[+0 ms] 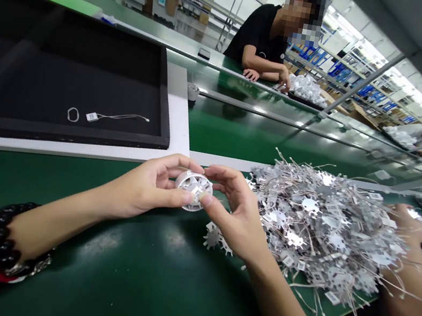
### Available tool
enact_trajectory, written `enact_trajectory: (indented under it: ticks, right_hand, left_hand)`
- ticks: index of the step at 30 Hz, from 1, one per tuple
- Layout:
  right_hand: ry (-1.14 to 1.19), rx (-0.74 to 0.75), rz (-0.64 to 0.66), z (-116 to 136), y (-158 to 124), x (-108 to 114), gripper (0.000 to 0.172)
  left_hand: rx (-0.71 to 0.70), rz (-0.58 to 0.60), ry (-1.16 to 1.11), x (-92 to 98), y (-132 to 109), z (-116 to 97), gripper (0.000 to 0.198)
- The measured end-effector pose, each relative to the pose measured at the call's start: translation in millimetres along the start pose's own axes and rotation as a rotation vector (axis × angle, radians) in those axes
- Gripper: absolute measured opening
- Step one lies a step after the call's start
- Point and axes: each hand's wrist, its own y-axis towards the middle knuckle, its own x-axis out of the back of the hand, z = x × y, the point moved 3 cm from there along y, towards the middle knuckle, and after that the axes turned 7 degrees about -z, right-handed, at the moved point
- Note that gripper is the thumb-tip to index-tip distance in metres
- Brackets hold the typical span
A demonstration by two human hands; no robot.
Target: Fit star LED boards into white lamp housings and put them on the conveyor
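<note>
Between my two hands, just above the green tabletop, is a round white plastic housing with ribs and a small pale piece inside it. My left hand grips its left side, thumb pressed on the face and fingers curled behind. From the right, my right hand holds it too, its thumb on the lower right of the face. Close beside my right hand lies a large heap of silvery star-shaped metal plates with thin white wires and small white labels.
A black tray at the left holds a small white connector with a wire and a loop. A white cup-shaped part stands beyond. Another person's hands are right of the heap; a person in black works across the line.
</note>
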Motion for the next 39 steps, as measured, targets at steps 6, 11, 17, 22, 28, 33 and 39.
enact_trajectory:
  ticks: [6, 11, 17, 22, 28, 33, 39]
  right_hand:
    - [0.181, -0.264, 0.07, -7, 3, 1, 0.046]
    - [0.31, -0.366, 0.205, -6, 1, -2, 0.052]
    - [0.43, -0.383, 0.198, -13, 3, -6, 0.052]
    - [0.482, -0.415, 0.088, -16, 6, 7, 0.055]
    - [0.422, -0.467, -0.066, -9, 33, 27, 0.055]
    - [0.276, -0.559, -0.04, -12, 98, 35, 0.048]
    - [0.028, -0.692, -0.087, -58, 204, 21, 0.025]
  left_hand:
    - [-0.045, -0.065, -0.005, -5.2, -7, 0, 0.071]
    - [-0.029, -0.051, -0.006, -7.7, -9, 2, 0.074]
    - [0.032, -0.019, 0.019, -5.8, -7, 2, 0.074]
    - [-0.061, -0.048, 0.141, 5.6, 0, 7, 0.071]
    - [-0.113, -0.149, 0.389, 11.9, 8, 22, 0.046]
    - [-0.266, 0.011, 0.688, 2.8, 3, 27, 0.032]
    - [-0.514, 0.209, 0.973, -5.2, 0, 39, 0.019]
